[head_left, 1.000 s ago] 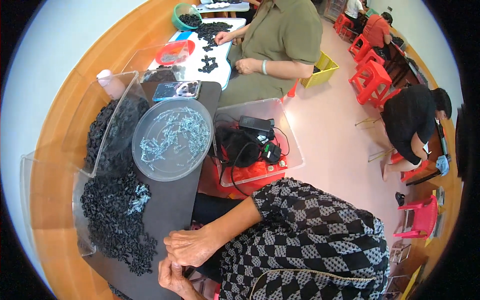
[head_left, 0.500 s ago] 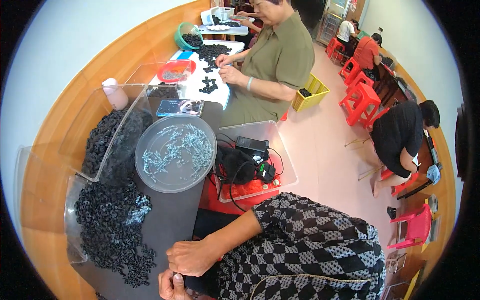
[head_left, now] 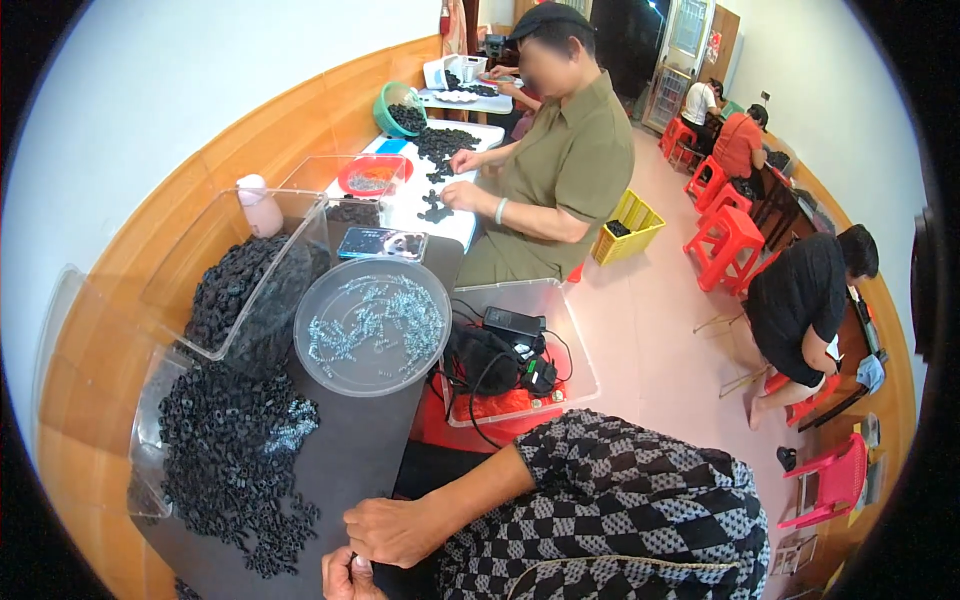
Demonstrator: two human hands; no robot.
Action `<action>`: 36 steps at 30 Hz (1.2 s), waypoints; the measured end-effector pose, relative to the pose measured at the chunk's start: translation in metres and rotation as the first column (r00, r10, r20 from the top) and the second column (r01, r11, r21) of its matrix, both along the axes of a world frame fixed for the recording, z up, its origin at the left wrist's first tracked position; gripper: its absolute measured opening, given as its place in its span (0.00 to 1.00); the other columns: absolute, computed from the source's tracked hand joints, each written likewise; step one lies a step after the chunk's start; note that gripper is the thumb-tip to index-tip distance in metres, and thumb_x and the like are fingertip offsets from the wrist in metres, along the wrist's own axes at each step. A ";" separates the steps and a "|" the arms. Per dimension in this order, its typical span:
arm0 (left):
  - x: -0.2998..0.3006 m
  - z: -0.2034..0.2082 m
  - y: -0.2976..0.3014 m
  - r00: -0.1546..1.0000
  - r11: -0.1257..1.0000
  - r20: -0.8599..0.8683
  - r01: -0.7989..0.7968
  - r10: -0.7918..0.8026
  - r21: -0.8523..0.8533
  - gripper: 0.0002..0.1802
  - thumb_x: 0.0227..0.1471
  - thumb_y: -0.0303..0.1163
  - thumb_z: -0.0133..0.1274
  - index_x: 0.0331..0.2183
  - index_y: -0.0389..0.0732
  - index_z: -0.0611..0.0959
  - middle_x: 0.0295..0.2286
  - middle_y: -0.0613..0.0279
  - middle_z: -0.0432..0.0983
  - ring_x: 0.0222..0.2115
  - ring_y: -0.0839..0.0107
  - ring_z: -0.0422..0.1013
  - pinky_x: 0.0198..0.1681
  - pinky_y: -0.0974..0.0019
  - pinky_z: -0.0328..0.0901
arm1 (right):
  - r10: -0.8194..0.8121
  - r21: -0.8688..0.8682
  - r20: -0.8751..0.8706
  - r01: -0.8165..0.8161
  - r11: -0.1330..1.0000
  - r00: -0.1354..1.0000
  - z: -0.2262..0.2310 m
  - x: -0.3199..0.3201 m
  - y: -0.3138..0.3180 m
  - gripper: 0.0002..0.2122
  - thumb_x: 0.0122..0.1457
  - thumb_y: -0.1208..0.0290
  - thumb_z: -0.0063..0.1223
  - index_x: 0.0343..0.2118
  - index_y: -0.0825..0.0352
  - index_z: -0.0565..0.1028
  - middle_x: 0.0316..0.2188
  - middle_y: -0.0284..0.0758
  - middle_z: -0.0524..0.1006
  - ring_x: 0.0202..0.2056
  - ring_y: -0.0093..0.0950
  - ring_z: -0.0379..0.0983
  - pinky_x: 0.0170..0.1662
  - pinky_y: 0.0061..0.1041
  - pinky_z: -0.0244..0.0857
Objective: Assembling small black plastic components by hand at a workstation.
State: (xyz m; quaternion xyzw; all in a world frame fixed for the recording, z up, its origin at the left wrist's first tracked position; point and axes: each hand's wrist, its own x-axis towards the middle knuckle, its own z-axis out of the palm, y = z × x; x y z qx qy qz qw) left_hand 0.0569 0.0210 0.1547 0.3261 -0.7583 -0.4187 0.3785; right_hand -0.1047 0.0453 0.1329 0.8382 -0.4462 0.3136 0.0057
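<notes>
Left hand and right hand are meeting, bottom centre.
Curled fingers are hiding their grip; I cannot tell what's held. Black parts are lying lower left, looking light and stiff, best pinched by the edges.

table: dark grey | pieces on table: black | coils on table: pale silver-blue | sleeve beside table: black-and-grey checked
</notes>
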 end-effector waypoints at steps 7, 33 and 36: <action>-0.002 -0.007 -0.002 1.000 0.998 0.023 -0.013 0.014 -0.064 0.17 0.54 0.39 0.53 0.29 0.31 0.77 0.24 0.54 0.69 0.23 0.62 0.66 0.28 0.64 0.62 | -0.015 0.000 -0.044 0.015 1.000 0.999 -0.002 0.000 0.001 0.12 0.35 0.65 0.54 0.19 0.69 0.72 0.20 0.34 0.70 0.27 0.32 0.64 0.29 0.28 0.59; -0.003 -0.011 -0.002 0.999 0.986 0.028 -0.041 0.046 -0.163 0.24 0.55 0.46 0.49 0.29 0.31 0.78 0.23 0.52 0.68 0.21 0.58 0.65 0.25 0.61 0.61 | 0.035 -0.022 0.049 -0.034 0.999 0.998 -0.017 -0.001 -0.014 0.10 0.40 0.67 0.52 0.17 0.69 0.70 0.17 0.37 0.70 0.23 0.37 0.67 0.23 0.35 0.60; -0.004 -0.012 -0.001 0.999 0.991 -0.002 -0.042 0.042 -0.124 0.23 0.55 0.45 0.50 0.29 0.31 0.78 0.22 0.53 0.68 0.22 0.60 0.65 0.26 0.62 0.61 | 0.068 0.093 0.093 -0.077 0.993 0.993 -0.007 -0.005 -0.015 0.09 0.41 0.67 0.51 0.17 0.69 0.70 0.16 0.37 0.70 0.22 0.37 0.67 0.23 0.35 0.59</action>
